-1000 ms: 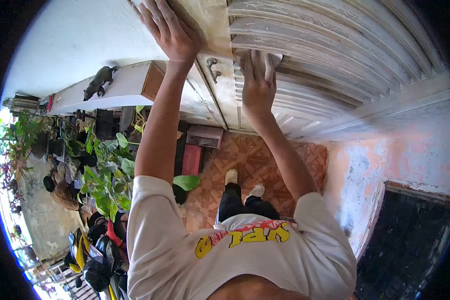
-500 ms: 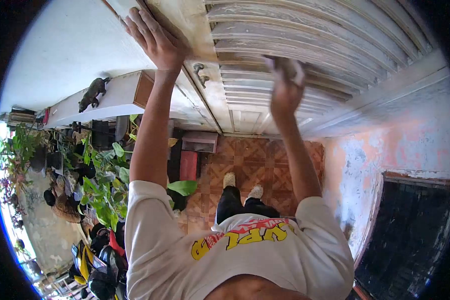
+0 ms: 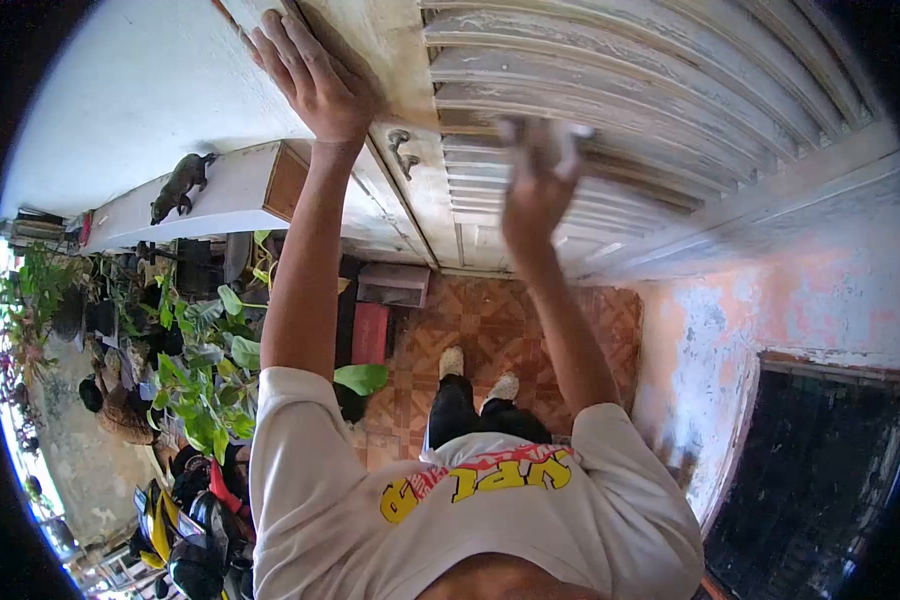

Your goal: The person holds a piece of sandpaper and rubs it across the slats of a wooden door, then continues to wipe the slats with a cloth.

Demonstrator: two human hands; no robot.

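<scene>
A worn white louvred door with scuffed, patchy paint fills the view ahead. My left hand lies flat on the door's edge beside the frame, fingers stretched out and greyish with dust. At the louvre slats is my right hand, smeared by motion, its fingers bent around a thin greyish sheet. Blur hides what kind of sheet it is. A dark metal door handle sits between the two hands, touched by neither.
On the left, a ledge bears a dark animal figurine. Leafy plants and a motorcycle stand below it. A red and grey box rests on the patterned tile floor. Peeling wall and a dark opening lie right.
My right hand has moved left along the slats, toward the door handle, with the sheet. My left hand stays pressed in the same place.
</scene>
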